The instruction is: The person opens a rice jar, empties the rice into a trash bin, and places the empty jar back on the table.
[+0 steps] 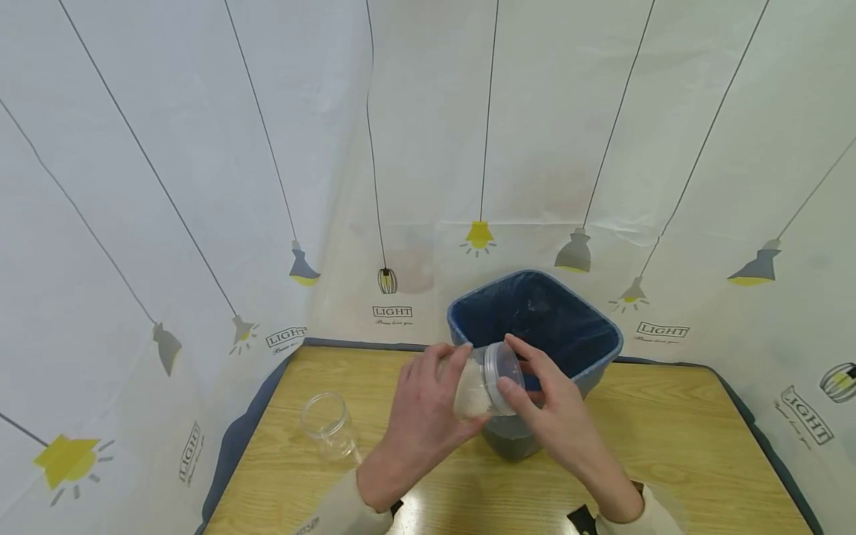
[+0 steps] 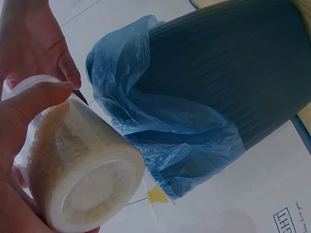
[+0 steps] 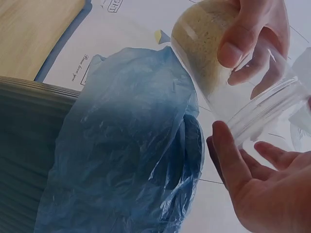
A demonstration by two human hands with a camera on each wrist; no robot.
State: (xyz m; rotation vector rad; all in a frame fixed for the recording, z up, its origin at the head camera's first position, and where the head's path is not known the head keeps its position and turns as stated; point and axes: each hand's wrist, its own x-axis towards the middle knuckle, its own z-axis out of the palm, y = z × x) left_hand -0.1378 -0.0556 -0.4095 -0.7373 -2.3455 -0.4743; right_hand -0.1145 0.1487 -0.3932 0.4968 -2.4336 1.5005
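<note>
My left hand (image 1: 428,405) grips a clear jar (image 1: 472,392) partly filled with pale grains that look like rice. The jar is tilted on its side, its base toward the left palm and its clear lid (image 1: 511,365) toward the right. Around that lid, the thumb and fingers of my right hand (image 1: 558,405) are curled, with fingertips at its rim. In the right wrist view the grains (image 3: 206,43) lie toward the base, and the part by the lid is see-through. The left wrist view shows the jar's round base (image 2: 97,189).
Just beyond the hands stands a grey-blue bin (image 1: 515,440) lined with a blue plastic bag (image 2: 189,141). An upright clear container (image 1: 329,431) is on the wooden table (image 1: 675,446) at the left. A white sheet printed with lamps (image 1: 414,148) hangs behind and at both sides.
</note>
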